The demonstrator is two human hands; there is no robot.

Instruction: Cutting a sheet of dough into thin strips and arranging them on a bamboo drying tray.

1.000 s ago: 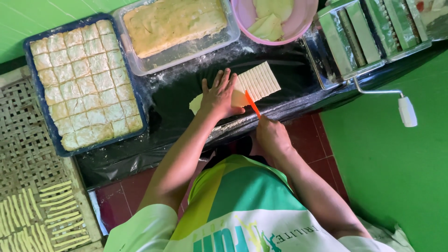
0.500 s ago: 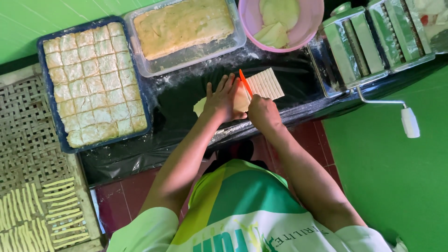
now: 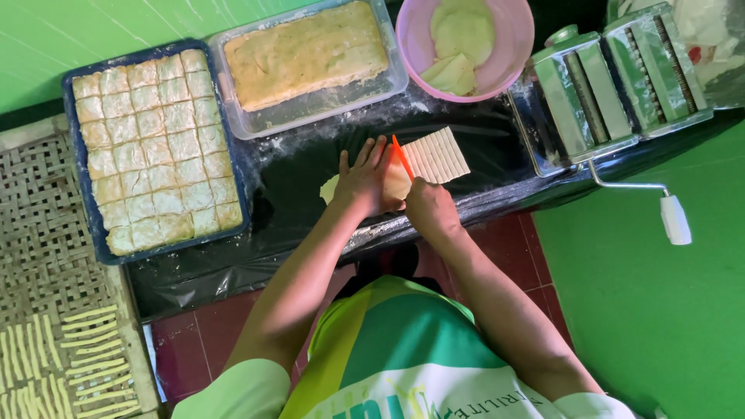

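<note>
Right hand (image 3: 431, 203) grip clenched on an orange cutter (image 3: 402, 157), blade set across a thin dough sheet (image 3: 423, 161). Left hand (image 3: 363, 180) released, laid flat, pinning the sheet's uncut left part to the black desk (image 3: 295, 182). Cut strips fan out to the right. Judgement: keep the blade parallel to the last strip, press straight down, and keep the flat hand's fingertips left of the blade. Far left: blue tray of dough squares (image 3: 151, 147).

A thin pale dough sheet (image 3: 392, 185) lies flat on black plastic, its right part (image 3: 438, 155) cut into strips.
</note>
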